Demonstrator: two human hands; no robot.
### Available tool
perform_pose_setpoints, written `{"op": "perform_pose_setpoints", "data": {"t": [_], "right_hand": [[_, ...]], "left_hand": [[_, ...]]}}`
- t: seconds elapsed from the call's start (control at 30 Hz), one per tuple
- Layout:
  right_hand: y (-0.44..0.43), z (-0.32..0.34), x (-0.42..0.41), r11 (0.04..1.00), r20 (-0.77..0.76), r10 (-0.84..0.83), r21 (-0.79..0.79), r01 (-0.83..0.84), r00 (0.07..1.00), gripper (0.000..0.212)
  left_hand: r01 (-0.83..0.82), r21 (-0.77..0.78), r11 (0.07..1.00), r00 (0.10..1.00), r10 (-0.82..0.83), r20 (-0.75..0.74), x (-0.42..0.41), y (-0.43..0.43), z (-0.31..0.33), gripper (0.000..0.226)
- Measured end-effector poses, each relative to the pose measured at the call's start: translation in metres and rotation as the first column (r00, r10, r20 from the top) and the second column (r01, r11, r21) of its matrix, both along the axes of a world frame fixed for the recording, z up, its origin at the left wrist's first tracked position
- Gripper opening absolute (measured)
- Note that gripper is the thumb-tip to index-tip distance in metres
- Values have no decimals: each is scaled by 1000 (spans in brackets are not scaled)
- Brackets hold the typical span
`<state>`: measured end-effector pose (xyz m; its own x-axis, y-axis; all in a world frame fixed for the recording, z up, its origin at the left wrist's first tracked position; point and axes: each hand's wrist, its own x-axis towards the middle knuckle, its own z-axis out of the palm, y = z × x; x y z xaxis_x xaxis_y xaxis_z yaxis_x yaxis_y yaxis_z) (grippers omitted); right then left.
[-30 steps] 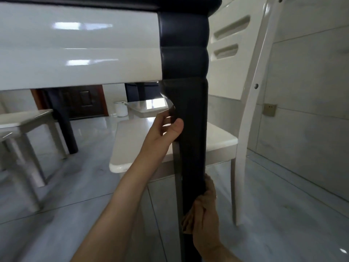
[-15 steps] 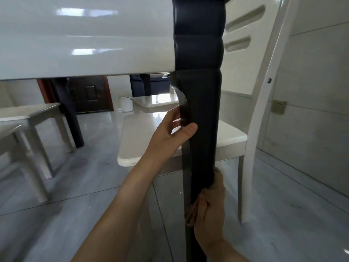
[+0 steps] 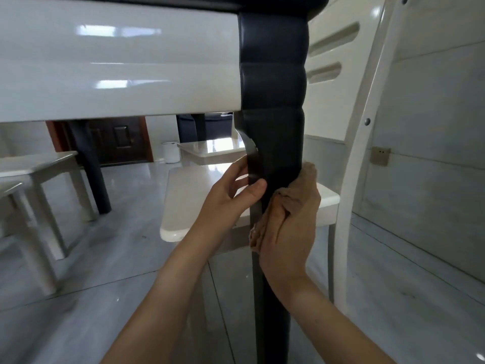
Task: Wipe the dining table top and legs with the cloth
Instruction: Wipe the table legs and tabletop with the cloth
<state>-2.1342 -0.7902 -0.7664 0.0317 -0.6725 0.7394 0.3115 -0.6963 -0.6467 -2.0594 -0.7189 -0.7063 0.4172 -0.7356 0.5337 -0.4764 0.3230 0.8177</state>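
Leg work under way: the camera looks from below the table edge at one dark table leg where it meets the glossy white apron.

Right hand is closed around a tan cloth, pressing it flat against the right face of the leg, roughly at the height of the chair seat. Cloth bunches out above the fingers and below the heel of the palm.

Left hand grips the opposite edge of the same leg, thumb on the near face and fingers curled behind; it holds no cloth and reads as a brace.

White chair stands just behind the leg, its seat partly hidden by both hands. A second dark leg shows well apart at left, with stools near it.

Progress, as judgement only:
- Table top is not in view, so whether it has been wiped cannot be told.
- This leg is mid-wipe. The stretch below the right hand down to the floor, and the ribbed upper block, show no visible difference to say which is cleaned.
- The far leg, and any others out of view, likely remain.
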Motion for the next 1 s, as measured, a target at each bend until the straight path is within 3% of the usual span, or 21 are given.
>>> {"op": "perform_pose_setpoints", "data": {"t": [0.1, 0.2, 0.27, 0.3, 0.4, 0.43, 0.5, 0.6, 0.7, 0.8, 0.87, 0.9, 0.93, 1.0], "right_hand": [[6, -45, -7, 1000, -84, -1, -26, -1, 996, 53], [4, -87, -9, 962, -200, 56, 273, 1, 978, 38], [4, -84, -18, 941, -226, 108, 337, -27, 968, 24], [4, -69, -22, 936, -135, 177, 329, -124, 975, 24], [13, 1, -35, 965, 69, 250, 61, -254, 966, 25], [12, 19, -33, 972, 111, 236, -22, -235, 965, 23], [7, 36, -20, 981, 181, 193, -32, -191, 964, 23], [11, 14, -15, 991, 111, 136, -29, -133, 985, 32], [8, -43, -15, 991, -74, -70, -115, 62, 995, 44], [6, -110, -23, 993, -291, 10, 112, 23, 957, 37], [14, -139, -35, 896, -278, 269, 425, -133, 922, 33], [16, -146, -41, 844, -262, 347, 507, -178, 900, 34], [15, -140, -47, 819, -239, 363, 542, -187, 901, 36], [12, -112, -58, 916, -191, 274, 351, -195, 943, 29]], "left_hand": [[-2, 8, 1000, 1000, 2, -5, -1, 1, 2, 43], [5, 17, 1000, 1000, -4, -20, -2, 2, 2, 44], [4, 20, 1000, 1000, -3, -31, -2, 4, 2, 42], [3, 21, 1000, 1000, -2, -25, -4, 5, 3, 43], [4, 3, 1000, 1000, -4, -26, -4, 3, 3, 47], [2, -13, 1000, 1000, -3, -27, -4, 2, 2, 48], [-4, -29, 1000, 1000, 4, -19, -4, 0, 3, 49], [-13, -27, 1000, 1000, 12, -19, -3, -1, 2, 48], [-29, -3, 1000, 1000, 29, 2, -5, -2, 1, 52], [-30, -14, 999, 1000, 30, -5, -6, -2, 1, 51], [-32, -25, 999, 999, 32, -16, -6, -2, 1, 51], [-30, -27, 999, 1000, 30, -9, -6, -2, 1, 52], [-25, -28, 999, 1000, 25, 5, -5, -2, 2, 54], [-22, -23, 999, 999, 23, 27, -4, -2, 2, 62]]}}
